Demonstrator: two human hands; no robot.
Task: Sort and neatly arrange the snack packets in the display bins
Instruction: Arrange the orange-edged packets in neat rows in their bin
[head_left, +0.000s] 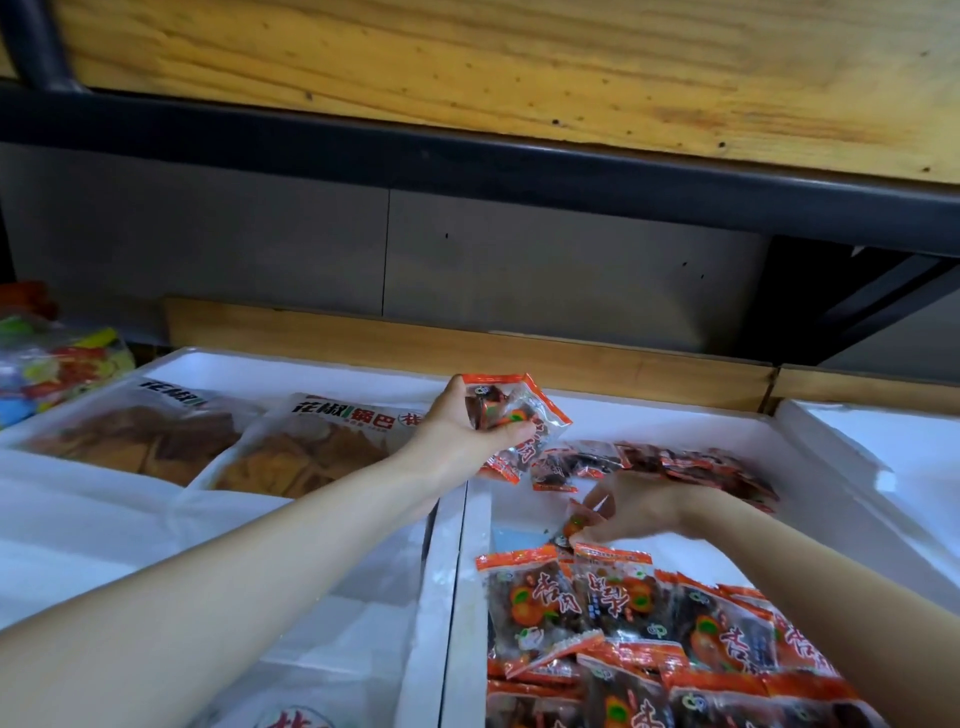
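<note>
My left hand (457, 428) holds a small stack of orange-edged snack packets (511, 415) above the white foam divider. My right hand (631, 506) reaches into the middle bin (810, 457) and pinches one loose orange packet (574, 525) at the bin floor. Neat rows of the same orange packets (623, 623) fill the near part of that bin. A loose heap of them (691, 462) lies at its far side, partly hidden behind my right hand.
The left bin (171, 369) holds two large clear bags of brown crisps (311, 452). Colourful sweets (57, 364) sit at the far left. Another white bin (883, 431) stands at the right. A wooden shelf (467, 78) hangs overhead.
</note>
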